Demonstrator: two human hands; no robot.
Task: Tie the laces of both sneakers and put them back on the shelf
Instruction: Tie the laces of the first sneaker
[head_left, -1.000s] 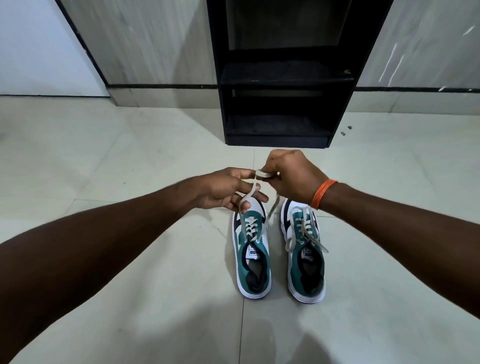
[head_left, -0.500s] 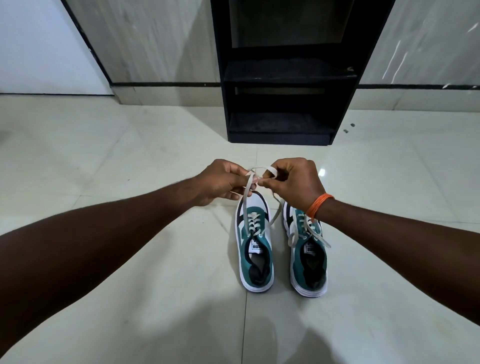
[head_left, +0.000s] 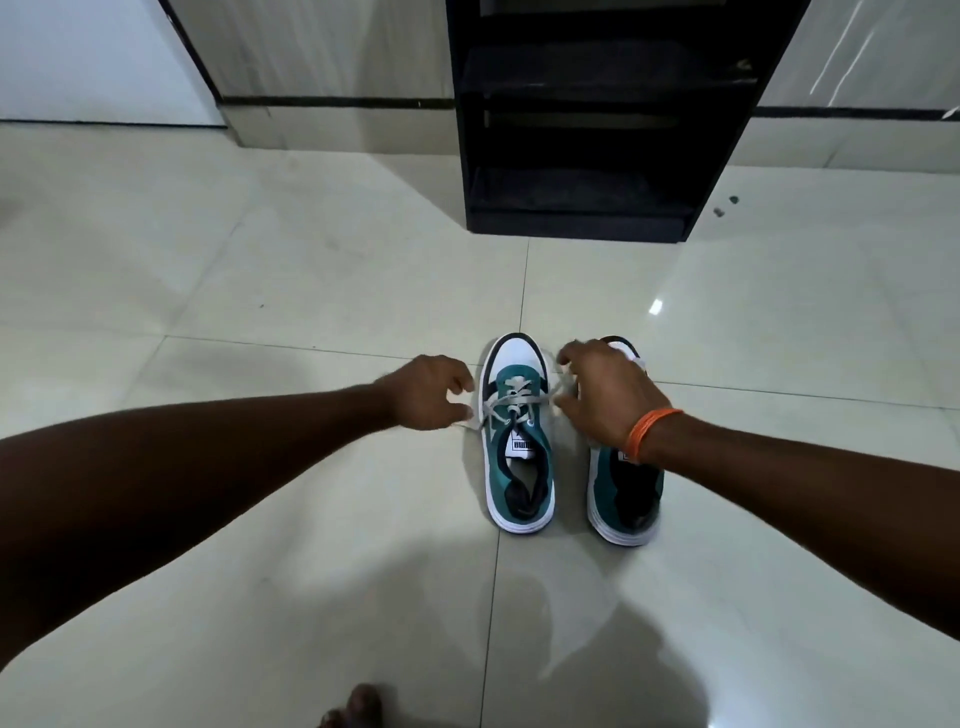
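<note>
Nearest to the camera, at 6 o'clock on the bottom edge, the toes of a bare foot (head_left: 349, 707) show on the pale tiled floor (head_left: 208, 312). Further out, both forearms reach forward to the two teal and white sneakers, which stand side by side just past the centre, heels toward the person and toes toward 12 o'clock. The left hand (head_left: 428, 392) is at 9 o'clock of the left sneaker (head_left: 518, 441), its fingertips pinched together on one end of the pale lace (head_left: 511, 402). The right hand (head_left: 602, 397), with an orange band (head_left: 649, 431) on the wrist, is at 3 o'clock of the same shoe; its fingers curl near the other end of the lace, but I cannot tell if they really hold it. It also covers the front of the right sneaker (head_left: 626, 488), so the laces of that one are hidden. The lace runs across the shoe from 9 to 3 o'clock, at a right angle to the long axis of the shoe, so I think the knot is being pulled tight sideways, with both hands equally near. Farthest, at 12 o'clock, the black shelf (head_left: 587, 223) stands well apart from the shoes, in line with their toes, and its boards look free.
</note>
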